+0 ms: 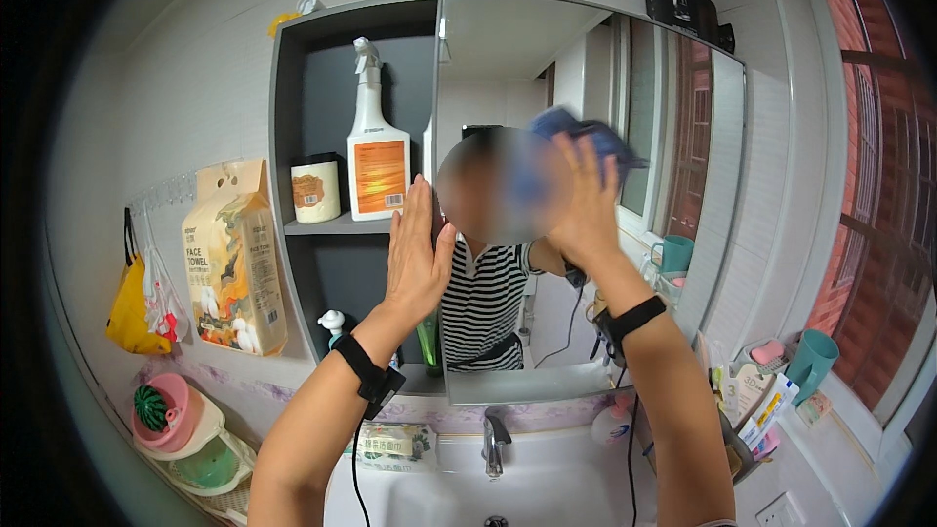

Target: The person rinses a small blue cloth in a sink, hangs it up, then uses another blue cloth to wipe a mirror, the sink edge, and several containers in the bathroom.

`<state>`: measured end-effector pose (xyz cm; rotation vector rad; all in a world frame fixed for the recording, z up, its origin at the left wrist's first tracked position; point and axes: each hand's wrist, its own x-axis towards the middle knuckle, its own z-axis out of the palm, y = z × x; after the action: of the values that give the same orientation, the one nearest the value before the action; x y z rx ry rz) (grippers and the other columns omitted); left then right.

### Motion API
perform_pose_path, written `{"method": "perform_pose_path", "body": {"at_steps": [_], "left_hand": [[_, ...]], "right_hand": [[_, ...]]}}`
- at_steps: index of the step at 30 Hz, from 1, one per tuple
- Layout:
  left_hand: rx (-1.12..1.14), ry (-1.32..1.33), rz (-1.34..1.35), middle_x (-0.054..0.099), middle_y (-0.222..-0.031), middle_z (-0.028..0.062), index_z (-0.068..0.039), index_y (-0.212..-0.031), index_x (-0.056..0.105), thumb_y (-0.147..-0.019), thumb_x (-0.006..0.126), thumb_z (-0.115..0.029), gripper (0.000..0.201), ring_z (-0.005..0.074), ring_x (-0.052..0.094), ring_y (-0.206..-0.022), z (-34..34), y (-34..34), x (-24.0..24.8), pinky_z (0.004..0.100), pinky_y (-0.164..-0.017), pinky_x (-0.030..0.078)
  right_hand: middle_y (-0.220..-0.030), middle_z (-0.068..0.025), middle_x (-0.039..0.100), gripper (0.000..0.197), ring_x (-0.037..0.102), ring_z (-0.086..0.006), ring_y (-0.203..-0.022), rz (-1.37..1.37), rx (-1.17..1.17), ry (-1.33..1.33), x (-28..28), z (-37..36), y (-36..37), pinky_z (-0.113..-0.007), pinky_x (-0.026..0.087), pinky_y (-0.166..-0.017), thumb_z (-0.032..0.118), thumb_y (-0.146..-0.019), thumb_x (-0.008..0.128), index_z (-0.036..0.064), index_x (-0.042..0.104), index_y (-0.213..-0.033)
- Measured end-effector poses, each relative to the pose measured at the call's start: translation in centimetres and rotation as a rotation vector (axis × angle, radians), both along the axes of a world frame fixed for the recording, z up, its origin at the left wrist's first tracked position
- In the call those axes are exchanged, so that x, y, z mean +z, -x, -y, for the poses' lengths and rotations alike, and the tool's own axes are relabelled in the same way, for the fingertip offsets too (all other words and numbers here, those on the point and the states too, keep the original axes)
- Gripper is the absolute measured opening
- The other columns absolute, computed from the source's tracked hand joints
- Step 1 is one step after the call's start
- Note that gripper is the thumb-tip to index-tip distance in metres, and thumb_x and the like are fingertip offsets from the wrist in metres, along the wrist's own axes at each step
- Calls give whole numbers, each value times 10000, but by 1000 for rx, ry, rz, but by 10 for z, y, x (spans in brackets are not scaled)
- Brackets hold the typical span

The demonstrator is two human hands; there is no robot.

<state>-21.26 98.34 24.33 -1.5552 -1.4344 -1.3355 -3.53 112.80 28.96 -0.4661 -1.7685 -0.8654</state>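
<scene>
A mirrored cabinet door [576,327] fills the middle of the view. My left hand [420,259] lies stretched out along the door's left edge, palm toward it, fingers straight and holding nothing. Higher and to the right, my right hand [586,200] presses a dark blue cloth [610,144] against the mirror, fingers spread over it. Part of the cloth is blurred, and some of it is hidden behind the hand. Both wrists wear black bands with small devices. The mirror reflects a striped shirt and a window.
Left of the mirror, open shelves hold a white spray bottle [379,137] and a cream jar [315,187]. A towel pack [232,259] hangs on the wall. Below are a tap [495,444] and white sink [439,498]. A teal cup [812,363] stands on the right ledge.
</scene>
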Motion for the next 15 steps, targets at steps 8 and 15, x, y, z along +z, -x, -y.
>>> {"method": "perform_pose_path", "body": {"at_steps": [8,15], "left_hand": [[91,79,-106,299,-1391,217,-9,-1393,208,-837,445,-18,605,336,247,-1324,1,0,2,457,-1077,158],[-69,61,-86,314,-1381,218,-10,-1388,224,-761,398,99,660,344,324,-1274,3,2,2,447,-1065,183]], "right_hand": [[-1483,-78,173,585,128,-299,-1366,-944,-110,480,37,-88,-84,-557,142,-1046,434,-899,346,182,231,-1414],[-1481,-122,156,602,95,-346,-1363,-969,-115,509,28,-63,-55,-591,98,-1039,419,-902,342,125,224,-1414]]}}
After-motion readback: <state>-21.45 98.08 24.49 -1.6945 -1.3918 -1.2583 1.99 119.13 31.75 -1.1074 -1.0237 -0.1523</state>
